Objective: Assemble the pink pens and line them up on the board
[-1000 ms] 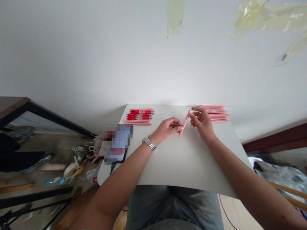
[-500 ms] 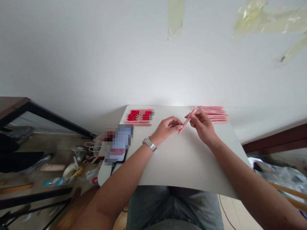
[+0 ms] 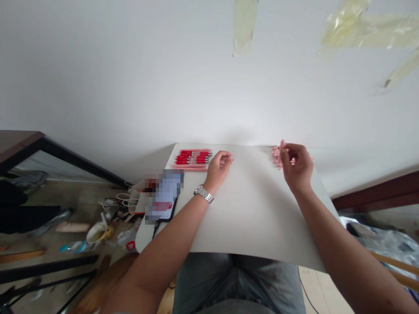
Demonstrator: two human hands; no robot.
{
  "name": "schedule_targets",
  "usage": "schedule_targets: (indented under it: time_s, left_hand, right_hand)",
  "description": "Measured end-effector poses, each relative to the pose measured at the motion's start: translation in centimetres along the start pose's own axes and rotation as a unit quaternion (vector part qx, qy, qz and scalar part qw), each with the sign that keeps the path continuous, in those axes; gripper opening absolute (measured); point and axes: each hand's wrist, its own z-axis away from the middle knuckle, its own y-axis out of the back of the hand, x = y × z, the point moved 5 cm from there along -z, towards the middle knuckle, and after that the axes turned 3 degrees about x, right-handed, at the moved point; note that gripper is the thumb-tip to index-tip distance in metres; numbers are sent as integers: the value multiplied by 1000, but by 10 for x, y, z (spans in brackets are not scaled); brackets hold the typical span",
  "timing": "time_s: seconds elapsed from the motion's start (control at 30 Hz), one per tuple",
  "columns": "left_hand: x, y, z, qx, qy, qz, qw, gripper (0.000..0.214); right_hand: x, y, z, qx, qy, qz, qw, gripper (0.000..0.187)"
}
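Observation:
My right hand (image 3: 298, 165) pinches a slim pink pen (image 3: 282, 145) between thumb and fingers. Only its upper end shows, pointing up and away from me; the rest is hidden. Behind and below that hand lies a stack of pink pens (image 3: 276, 159), partly covered and blurred. My left hand (image 3: 220, 169), with a silver watch at the wrist, hovers apart from it, fingers curled in towards the thumb and nothing visible in them. Just left of it, a row of red pens (image 3: 193, 157) with clear barrels lies beside pink ones (image 3: 189, 168).
The white table (image 3: 248, 218) stands against a wall with strips of tape (image 3: 245, 28). A phone (image 3: 165, 196) with a cable lies at the table's left edge. On the floor to the left are a bottle (image 3: 74, 247) and a bowl (image 3: 96, 234).
My left hand has let go of the pink pen and drawn slightly left, fingers curling. My right hand has moved right with the pen, over the pink stack, turning the pen more upright.

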Motion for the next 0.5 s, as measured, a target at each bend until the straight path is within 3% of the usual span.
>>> schedule_targets:
  time_s: [0.23,0.5]
  left_hand:
    - [-2,-1,-1,-5,-3,4,1000,17]
    - [-2,-1,-2,-1,-7,8,1000,15]
  right_hand:
    - [9,0,-9,-43,62,82,994,24]
    - [44,-5,-12,-102,99,175,974,24]
